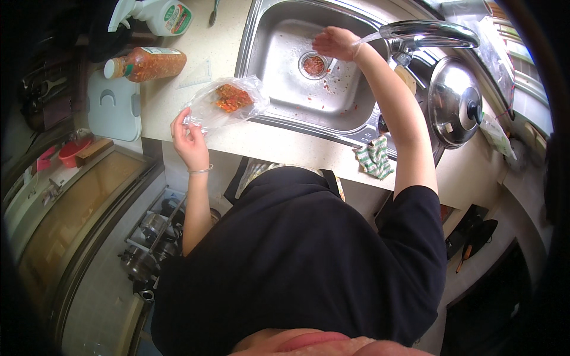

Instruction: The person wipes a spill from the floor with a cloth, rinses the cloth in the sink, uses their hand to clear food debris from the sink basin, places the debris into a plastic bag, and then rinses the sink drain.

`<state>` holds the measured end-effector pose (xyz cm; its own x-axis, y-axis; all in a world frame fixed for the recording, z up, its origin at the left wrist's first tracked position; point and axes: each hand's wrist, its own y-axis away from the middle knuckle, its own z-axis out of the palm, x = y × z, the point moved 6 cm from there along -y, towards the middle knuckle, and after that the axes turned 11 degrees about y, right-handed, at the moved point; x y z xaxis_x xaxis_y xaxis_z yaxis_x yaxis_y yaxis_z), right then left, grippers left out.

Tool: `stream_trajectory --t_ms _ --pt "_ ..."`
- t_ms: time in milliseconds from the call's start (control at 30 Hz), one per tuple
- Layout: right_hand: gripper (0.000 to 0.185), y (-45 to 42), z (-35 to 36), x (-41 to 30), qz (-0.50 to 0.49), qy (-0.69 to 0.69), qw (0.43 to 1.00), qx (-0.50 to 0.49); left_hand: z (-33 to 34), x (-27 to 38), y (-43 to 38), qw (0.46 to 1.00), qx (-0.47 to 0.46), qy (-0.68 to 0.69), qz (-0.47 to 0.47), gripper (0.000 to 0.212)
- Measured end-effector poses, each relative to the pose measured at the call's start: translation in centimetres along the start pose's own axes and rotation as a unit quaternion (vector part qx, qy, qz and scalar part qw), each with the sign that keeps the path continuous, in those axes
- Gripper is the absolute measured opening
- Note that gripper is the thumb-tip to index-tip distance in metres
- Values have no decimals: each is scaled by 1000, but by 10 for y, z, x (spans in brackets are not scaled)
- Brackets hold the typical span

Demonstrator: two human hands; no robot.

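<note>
My left hand [190, 141] pinches the gathered end of a clear plastic bag [207, 107] at the counter's front edge. Red chopped chilli [234, 98] lies inside the bag, whose far end reaches the sink rim. Over the stainless steel sink [285, 44], my right hand [337, 43] is stretched out flat and holds nothing. Water from the chrome faucet [429, 34] runs onto its wrist. Below that hand, the drain strainer [313, 65] is filled with reddish scraps. Small red bits are scattered on the basin floor around it.
Left on the counter [156, 111] lie a bottle of chilli sauce [156, 64], a spray bottle [167, 18] and a clear ruler [196, 73]. A green-striped cloth [376, 158] hangs over the front edge. A domed pot lid [455, 102] is right of the sink.
</note>
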<state>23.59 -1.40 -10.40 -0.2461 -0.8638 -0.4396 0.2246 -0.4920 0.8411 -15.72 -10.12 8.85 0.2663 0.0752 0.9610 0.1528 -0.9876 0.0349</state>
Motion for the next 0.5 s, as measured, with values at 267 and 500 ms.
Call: stream_trajectory --t_ms 267,500 --pt "44 37 71 -63 -110 -117 984 -75 -2 2 5 1000 5 0 7 37" --pt "45 45 49 -61 -75 -39 991 -109 -6 1 4 1000 8 1 -1 36"
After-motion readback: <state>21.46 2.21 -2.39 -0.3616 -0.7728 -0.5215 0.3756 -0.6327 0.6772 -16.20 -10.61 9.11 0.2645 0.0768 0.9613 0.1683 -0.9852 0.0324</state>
